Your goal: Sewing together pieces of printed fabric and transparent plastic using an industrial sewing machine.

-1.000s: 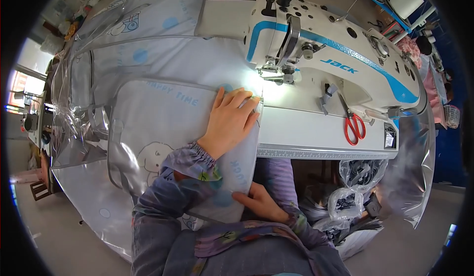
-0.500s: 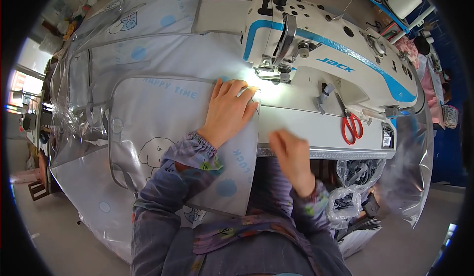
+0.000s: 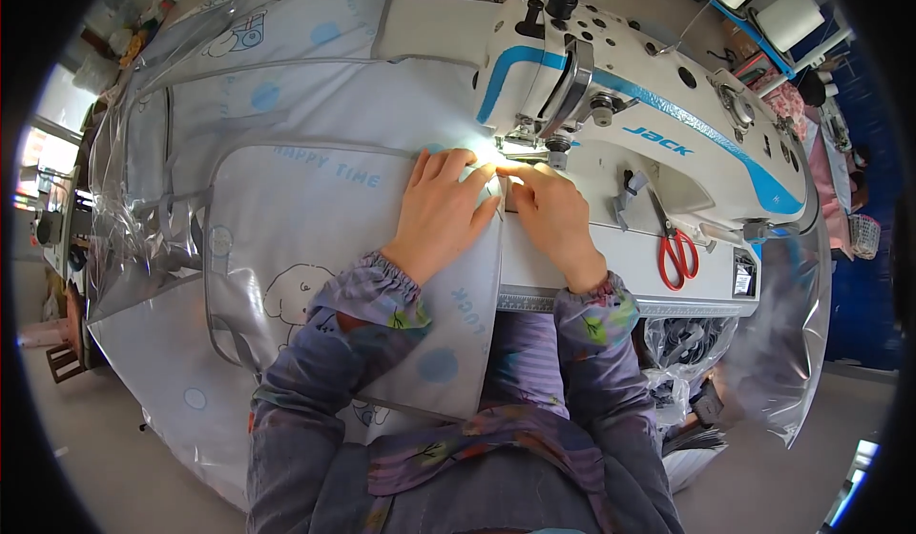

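A pale grey printed sheet (image 3: 277, 219) with dark bound edges, blue dots and a cartoon dog lies at the left of a white and blue sewing machine (image 3: 630, 95). My left hand (image 3: 442, 214) rests flat on its right part, fingers spread toward the lit needle area. Beside that edge, just in front of the presser foot, my right hand (image 3: 555, 214) has thumb and forefinger pinched together. Its fingertips come close to the left hand's. Glare hides what the pinch holds, if anything.
Red-handled scissors (image 3: 677, 259) and a small grey scrap (image 3: 629, 200) lie on the machine bed to the right. More printed sheets (image 3: 315, 95) spread behind and left. Clear plastic film (image 3: 787, 314) hangs at the right. White thread cones (image 3: 784, 20) stand at the back right.
My right hand has moved up and left, from the table's front edge to the needle area beside my left hand. The left hand stays on the sheet.
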Available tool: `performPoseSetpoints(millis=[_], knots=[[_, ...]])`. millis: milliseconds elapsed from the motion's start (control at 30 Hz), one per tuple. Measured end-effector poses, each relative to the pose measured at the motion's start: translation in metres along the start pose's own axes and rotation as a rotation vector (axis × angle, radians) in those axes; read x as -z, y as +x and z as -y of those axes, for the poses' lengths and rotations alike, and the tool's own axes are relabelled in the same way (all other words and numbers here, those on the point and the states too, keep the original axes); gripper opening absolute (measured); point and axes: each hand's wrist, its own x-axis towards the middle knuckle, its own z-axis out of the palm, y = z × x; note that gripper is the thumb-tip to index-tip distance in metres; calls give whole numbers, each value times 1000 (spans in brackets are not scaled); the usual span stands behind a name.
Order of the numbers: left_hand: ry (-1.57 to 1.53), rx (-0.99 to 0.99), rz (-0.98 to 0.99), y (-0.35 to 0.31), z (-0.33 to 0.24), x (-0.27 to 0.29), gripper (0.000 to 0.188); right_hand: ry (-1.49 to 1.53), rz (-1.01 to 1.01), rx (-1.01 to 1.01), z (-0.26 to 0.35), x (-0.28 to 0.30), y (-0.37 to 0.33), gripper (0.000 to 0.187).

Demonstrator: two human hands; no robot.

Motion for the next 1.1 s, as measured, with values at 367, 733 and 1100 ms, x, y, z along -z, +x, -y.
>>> performPoseSetpoints(millis=[367,733,1100], knots=[[7,-18,9,24,3,-12,36,-24,-185,75,-1,3,-29,28],[-14,-23,149,21,4,5,27,113,-902,-991,-210,24,-308,22],[-353,-166,333,-9,-68,33,36,405,-863,-659,-248,117,-280,15]])
